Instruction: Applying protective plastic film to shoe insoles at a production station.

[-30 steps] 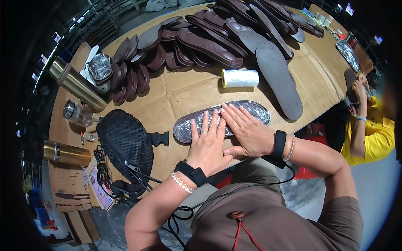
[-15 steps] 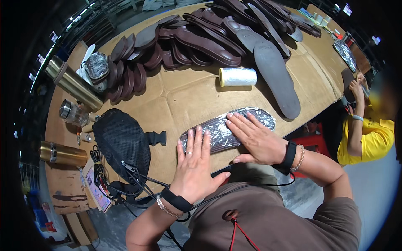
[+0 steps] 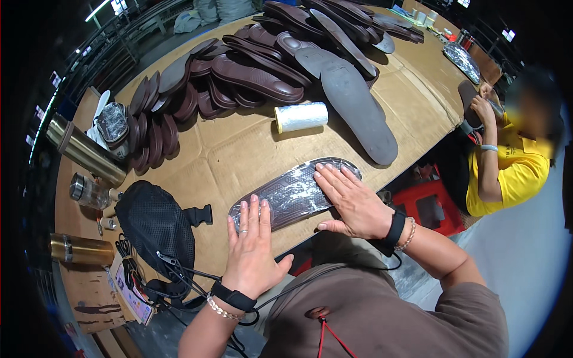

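Observation:
A dark brown shoe sole (image 3: 289, 192) wrapped in shiny clear film lies slantwise near the table's front edge. My left hand (image 3: 252, 256) rests its outstretched fingers on the left end of it, thumb held apart. Flat across the right end lies my right hand (image 3: 357, 204), fingers extended and thumb out toward me. Neither hand grips anything. Just beyond the wrapped sole is a roll of film (image 3: 301, 117) with a yellowish core, lying on its side. To the right of the roll is a long grey sole (image 3: 361, 113).
Brown soles (image 3: 256, 77) are heaped along the far side. On the left stand a black mesh bag (image 3: 156, 221), a tall metal flask (image 3: 89, 149), a glass jar (image 3: 89, 191), a gold flask (image 3: 80, 248) and black cables. A person in yellow (image 3: 507, 173) handles a sole at right.
The whole view has shifted, so the table things sit further left. Both hands stay flat on the wrapped sole, whose film now looks smoother, with fewer bright creases.

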Available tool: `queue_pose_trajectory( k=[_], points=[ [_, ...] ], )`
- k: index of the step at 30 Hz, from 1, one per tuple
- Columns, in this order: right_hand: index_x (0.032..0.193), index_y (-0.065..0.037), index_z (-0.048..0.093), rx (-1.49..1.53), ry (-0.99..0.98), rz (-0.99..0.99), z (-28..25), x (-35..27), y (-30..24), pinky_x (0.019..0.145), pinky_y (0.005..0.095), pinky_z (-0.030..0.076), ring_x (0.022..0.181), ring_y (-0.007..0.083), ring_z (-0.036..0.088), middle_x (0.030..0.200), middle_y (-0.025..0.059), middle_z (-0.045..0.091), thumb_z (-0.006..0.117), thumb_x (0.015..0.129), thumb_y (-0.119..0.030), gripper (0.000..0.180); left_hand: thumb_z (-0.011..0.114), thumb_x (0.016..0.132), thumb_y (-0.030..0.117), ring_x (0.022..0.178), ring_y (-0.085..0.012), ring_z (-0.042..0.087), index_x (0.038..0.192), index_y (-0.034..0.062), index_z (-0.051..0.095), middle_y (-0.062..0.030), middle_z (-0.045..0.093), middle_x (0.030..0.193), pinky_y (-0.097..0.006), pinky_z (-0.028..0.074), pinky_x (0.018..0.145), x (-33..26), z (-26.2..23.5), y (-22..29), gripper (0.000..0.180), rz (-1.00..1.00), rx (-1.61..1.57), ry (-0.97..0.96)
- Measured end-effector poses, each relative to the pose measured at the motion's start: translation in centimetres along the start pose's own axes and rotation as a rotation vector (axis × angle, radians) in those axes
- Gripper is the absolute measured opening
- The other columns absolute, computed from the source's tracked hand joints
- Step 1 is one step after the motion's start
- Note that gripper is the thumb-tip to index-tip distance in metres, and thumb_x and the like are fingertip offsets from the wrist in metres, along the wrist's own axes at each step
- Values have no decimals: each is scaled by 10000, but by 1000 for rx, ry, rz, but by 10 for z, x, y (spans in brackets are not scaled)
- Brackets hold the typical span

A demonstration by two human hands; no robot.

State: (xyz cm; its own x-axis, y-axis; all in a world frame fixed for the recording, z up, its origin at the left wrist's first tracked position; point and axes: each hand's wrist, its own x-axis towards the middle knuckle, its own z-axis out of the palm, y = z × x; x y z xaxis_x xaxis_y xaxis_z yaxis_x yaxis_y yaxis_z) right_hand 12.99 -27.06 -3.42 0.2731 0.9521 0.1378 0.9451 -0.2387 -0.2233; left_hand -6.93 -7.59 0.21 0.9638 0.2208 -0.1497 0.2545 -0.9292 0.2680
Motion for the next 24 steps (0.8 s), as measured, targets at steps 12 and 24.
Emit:
queue_pose_trajectory(
  k=[12, 24],
  points=[
    [1587, 107, 281, -5, 14, 178, 0, -5, 16, 1289, 527, 171, 1578, 403, 239, 1666, 291, 283, 575, 981, -607, 981, 777, 858, 416, 1584, -472, 167, 1621, -70, 203, -316, 180, 1691, -596, 164, 1271, 0, -12, -9, 1071, 9, -26, -22],
    [1527, 149, 363, -1, 32, 72, 6, 1, -23, 1267, 535, 213, 1534, 439, 317, 1609, 321, 362, 553, 1001, -603, 937, 603, 1013, 288, 1173, -458, 627, 1356, -89, 572, -328, 664, 1199, -466, 482, 1051, 29, -30, -49, 511, -151, -221, 107]
  ],
)
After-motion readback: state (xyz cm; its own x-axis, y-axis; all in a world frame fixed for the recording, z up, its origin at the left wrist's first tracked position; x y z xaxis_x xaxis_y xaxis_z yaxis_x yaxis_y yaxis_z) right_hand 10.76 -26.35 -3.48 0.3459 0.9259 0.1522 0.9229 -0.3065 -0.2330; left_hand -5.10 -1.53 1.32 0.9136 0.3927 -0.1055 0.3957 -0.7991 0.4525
